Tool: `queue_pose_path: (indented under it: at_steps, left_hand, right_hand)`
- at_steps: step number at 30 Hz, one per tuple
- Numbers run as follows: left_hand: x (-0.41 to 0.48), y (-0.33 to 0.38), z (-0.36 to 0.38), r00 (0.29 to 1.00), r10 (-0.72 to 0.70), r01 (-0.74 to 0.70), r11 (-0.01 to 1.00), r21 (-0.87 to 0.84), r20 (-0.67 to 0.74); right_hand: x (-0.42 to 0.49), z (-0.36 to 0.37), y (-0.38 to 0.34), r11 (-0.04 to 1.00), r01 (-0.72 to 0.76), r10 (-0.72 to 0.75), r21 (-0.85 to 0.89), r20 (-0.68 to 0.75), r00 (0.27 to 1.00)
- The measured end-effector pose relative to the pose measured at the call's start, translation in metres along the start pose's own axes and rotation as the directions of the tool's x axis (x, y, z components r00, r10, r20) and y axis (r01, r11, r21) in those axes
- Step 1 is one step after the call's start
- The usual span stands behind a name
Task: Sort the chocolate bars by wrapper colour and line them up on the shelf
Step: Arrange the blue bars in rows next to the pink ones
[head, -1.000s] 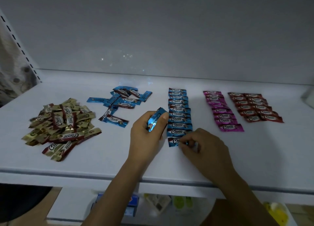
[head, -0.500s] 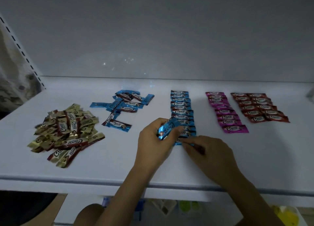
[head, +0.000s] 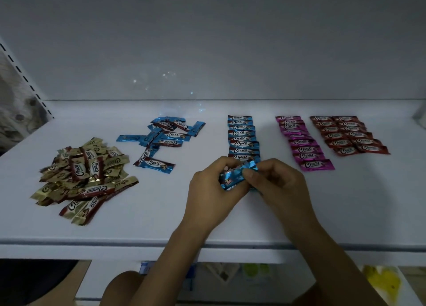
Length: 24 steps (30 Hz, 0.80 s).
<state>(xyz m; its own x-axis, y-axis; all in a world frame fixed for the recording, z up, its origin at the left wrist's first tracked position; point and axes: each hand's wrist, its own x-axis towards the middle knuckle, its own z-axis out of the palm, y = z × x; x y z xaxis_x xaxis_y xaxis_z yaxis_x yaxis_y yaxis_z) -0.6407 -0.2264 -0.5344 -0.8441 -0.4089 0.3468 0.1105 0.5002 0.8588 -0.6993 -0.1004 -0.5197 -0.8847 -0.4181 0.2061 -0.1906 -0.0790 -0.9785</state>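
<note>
Two hands, left hand (head: 207, 192) and right hand (head: 280, 186), both pinching one blue "Choco" bar (head: 237, 175).

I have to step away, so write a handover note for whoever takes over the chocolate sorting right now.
Left hand and right hand: both pinch one blue bar just above the near end of the blue row.
Done: blue row partly built; pink row and red double row lined up on the shelf.
Left: set the held bar at the blue row's near end, then line up the loose blue pile and the untouched gold pile.
</note>
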Motion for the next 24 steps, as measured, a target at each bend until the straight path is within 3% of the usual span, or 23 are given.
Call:
queue_pose_path:
  at_steps: [4,10,11,14,20,24]
  left_hand:
    - [0.002,-0.002,0.001,0.998,-0.024,0.022,0.999,-0.038,-0.050]
    - [0.002,0.003,-0.001,0.988,-0.098,0.075,0.980,-0.186,-0.117]
    - [0.002,0.003,-0.001,0.988,-0.097,0.071,0.976,-0.207,-0.121]
    - [0.002,0.007,-0.002,0.993,-0.074,0.047,0.966,-0.256,-0.096]
    - [-0.001,0.014,-0.003,0.997,-0.010,-0.015,0.948,-0.318,-0.077]
    - [0.001,0.011,-0.003,0.996,-0.045,0.014,0.936,-0.352,-0.081]
  right_hand:
    - [0.001,-0.010,-0.004,0.969,-0.035,0.064,0.243,-0.112,0.992]
    - [0.007,-0.008,-0.012,0.981,0.129,-0.096,0.146,-0.213,0.972]
    - [0.006,-0.008,-0.010,0.980,0.190,-0.169,0.066,-0.237,0.957]
    - [0.002,-0.008,-0.002,0.891,0.370,-0.417,-0.263,-0.150,0.896]
    - [-0.004,-0.004,0.007,0.884,0.392,-0.397,-0.253,0.036,0.917]
    - [0.000,-0.005,0.010,0.917,0.332,-0.333,-0.220,0.035,0.942]
